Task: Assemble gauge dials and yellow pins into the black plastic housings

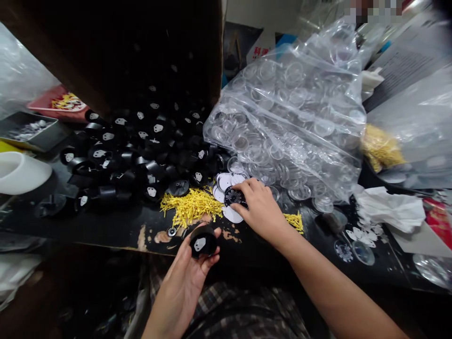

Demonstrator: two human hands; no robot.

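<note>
- In your left hand (187,273), you're holding a black cup (209,240).
- Beyond, your right hand (261,207) is pinching a dial (233,196); brushing leftward could be scattering yellow pins (192,205).

A round black case (209,244) is held up at the near side, left of centre, its face tilted toward the viewer; a small pale plate (199,244) is seen in it. Farther and to the right, a flat black dial (233,196), printed with white rings of markings, is pinched by its edge over overlapped white discs (223,181), which are partly covered.
</note>
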